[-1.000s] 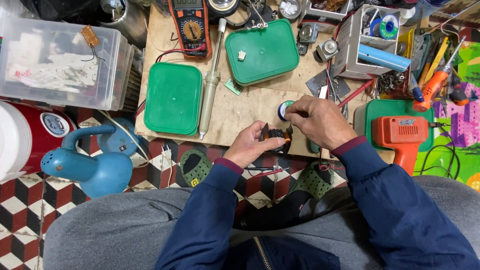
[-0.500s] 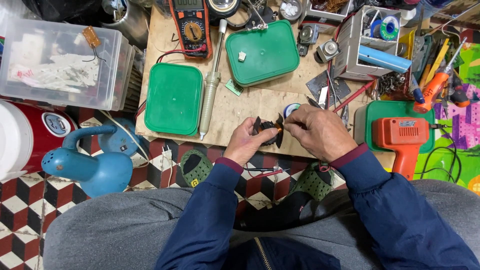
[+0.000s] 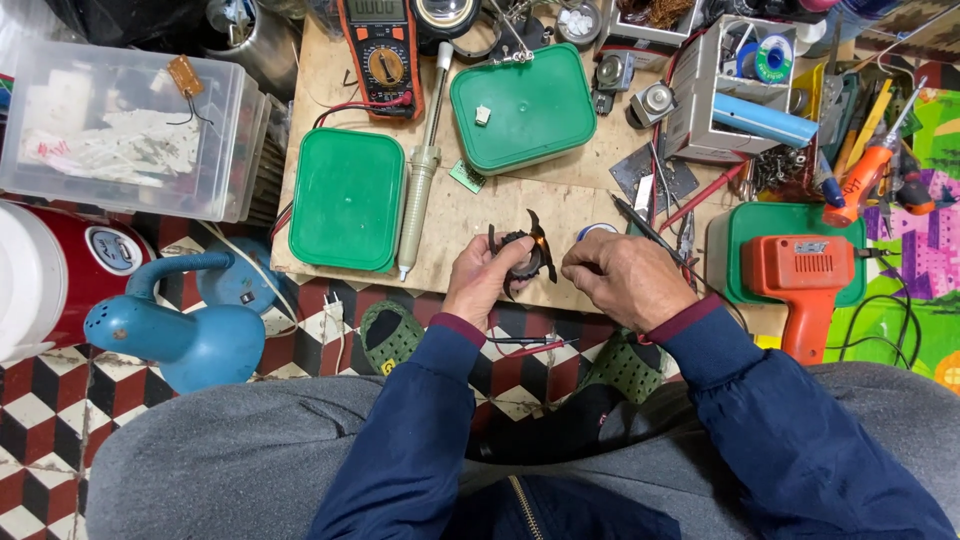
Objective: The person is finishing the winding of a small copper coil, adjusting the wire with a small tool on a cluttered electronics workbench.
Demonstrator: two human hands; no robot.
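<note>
My left hand (image 3: pixel 485 282) grips a small black fan-like part (image 3: pixel 524 254) with curved blades and a copper-coloured centre, just above the front edge of the wooden board (image 3: pixel 470 215). My right hand (image 3: pixel 625 280) is close to the part's right side with fingers curled and tips pinched together. Whether they touch a blade is unclear. A small blue and white roll (image 3: pixel 597 231) lies on the board just behind my right hand. Both sleeves are dark blue with maroon cuffs.
Two green lidded boxes (image 3: pixel 347 198) (image 3: pixel 522 106), a pale long soldering tool (image 3: pixel 420 195) and a multimeter (image 3: pixel 380 55) lie on the board. An orange drill (image 3: pixel 800 275) rests on a green lid at right. A clear bin (image 3: pixel 115 130) and a blue appliance (image 3: pixel 180 335) are left.
My right hand left the small roll and came to the black part. My left hand lifted and turned the part, so its blades and copper centre now show.
</note>
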